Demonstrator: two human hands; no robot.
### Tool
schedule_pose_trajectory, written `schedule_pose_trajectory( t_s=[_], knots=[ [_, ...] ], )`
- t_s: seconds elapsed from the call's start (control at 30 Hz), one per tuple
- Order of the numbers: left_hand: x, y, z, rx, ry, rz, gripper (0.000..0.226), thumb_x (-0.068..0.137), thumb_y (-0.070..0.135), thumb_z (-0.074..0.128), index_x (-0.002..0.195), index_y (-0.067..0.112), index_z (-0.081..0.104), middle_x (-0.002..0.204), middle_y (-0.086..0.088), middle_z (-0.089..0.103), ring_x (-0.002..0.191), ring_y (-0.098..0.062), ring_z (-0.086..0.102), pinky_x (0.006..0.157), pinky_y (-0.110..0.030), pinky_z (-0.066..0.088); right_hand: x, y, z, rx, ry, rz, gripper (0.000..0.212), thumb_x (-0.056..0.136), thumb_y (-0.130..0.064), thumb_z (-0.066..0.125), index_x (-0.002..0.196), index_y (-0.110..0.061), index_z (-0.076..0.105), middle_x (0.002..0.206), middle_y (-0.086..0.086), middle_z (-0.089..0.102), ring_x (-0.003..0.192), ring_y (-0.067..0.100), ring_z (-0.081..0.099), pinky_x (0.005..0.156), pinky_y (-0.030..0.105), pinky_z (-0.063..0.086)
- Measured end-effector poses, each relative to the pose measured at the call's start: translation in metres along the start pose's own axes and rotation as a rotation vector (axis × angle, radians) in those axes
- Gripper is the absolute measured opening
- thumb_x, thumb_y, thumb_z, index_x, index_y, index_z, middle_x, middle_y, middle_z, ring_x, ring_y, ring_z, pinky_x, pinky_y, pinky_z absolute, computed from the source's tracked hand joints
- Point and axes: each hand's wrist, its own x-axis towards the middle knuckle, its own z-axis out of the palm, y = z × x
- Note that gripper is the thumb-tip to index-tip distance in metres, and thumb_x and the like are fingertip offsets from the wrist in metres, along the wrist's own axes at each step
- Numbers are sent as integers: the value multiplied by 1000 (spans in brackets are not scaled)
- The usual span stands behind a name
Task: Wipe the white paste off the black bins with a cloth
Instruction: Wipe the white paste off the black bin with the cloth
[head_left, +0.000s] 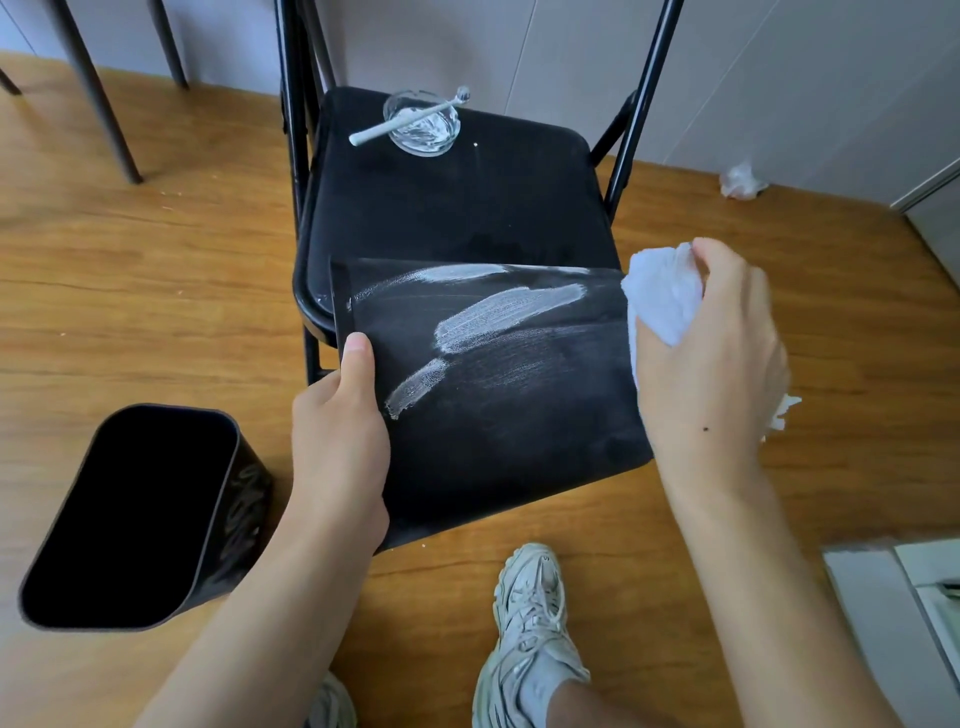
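L hand (340, 436) grips black bin (519, 415) at its left edge, thumb curled over onto the top face. R hand (711, 358) has fingers curled round a bunched white cloth (662, 296), at bin's right edge. Bin lies on its side, far end resting on front of black chair seat (457, 202). Face shows thick white paste streaks (506, 312) toward the far end, w/ thin hazy smear in the middle. 2nd black bin (140, 514) upright on wood floor (156, 291), left.

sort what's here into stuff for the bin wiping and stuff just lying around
For the job: black plastic bin smeared with white paste, held by left hand; white crumpled cloth in right hand; second black bin on floor.

Lying about: glass dish, white toothbrush, crumpled wrapper.
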Motion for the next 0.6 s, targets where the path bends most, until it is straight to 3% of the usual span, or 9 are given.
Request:
schedule_pose_trajectory(
  t_s=[0.17, 0.33, 0.4, 0.5, 0.53, 0.6],
  knots=[
    [-2, 2, 1, 29, 16, 11, 42, 97, 55, 46, 87, 15, 57, 83, -6, 47, 76, -19, 45, 71, -34, 37, -8, -8, 15, 27, -91, -71, 28, 88, -33, 66, 104, -13, 55, 91, 3, 61, 73, 16, 53, 56, 25, 35],
    [1, -1, -1, 28, 19, 17, 35, 95, 56, 49, 90, 22, 55, 87, -1, 49, 79, -18, 45, 74, -35, 36, -23, -17, 23, 144, -109, -156, 41, 74, -47, 75, 92, -13, 62, 79, -2, 65, 64, 15, 56, 49, 17, 30],
    [1, -1, -1, 18, 11, 11, 34, 95, 56, 49, 91, 22, 55, 88, -1, 49, 79, -18, 46, 74, -35, 37, -19, -8, 22, 235, -64, -120, 38, 76, -50, 72, 84, -14, 62, 68, -7, 57, 58, 9, 48, 49, 12, 26],
    [0, 0, -1, 18, 8, 2, 40, 96, 55, 47, 88, 17, 57, 85, -3, 49, 77, -19, 47, 72, -35, 38, -14, 3, 17, 299, -3, -95, 39, 84, -51, 59, 61, -26, 38, 52, -12, 32, 50, 10, 36, 45, 11, 25],
    [0, 0, -1, 23, 11, 3, 41, 96, 56, 47, 88, 17, 57, 84, -4, 48, 77, -20, 45, 71, -35, 37, -14, 4, 17, 309, 7, -112, 42, 86, -50, 55, 62, -29, 29, 51, -12, 27, 48, 7, 36, 45, 12, 25],
    [1, 0, -1, 26, 14, 3, 40, 96, 57, 47, 89, 19, 56, 86, -2, 47, 77, -20, 43, 72, -35, 35, -16, 2, 18, 311, 13, -134, 39, 88, -49, 52, 66, -27, 28, 53, -14, 26, 47, 2, 33, 44, 12, 20]
  ],
)
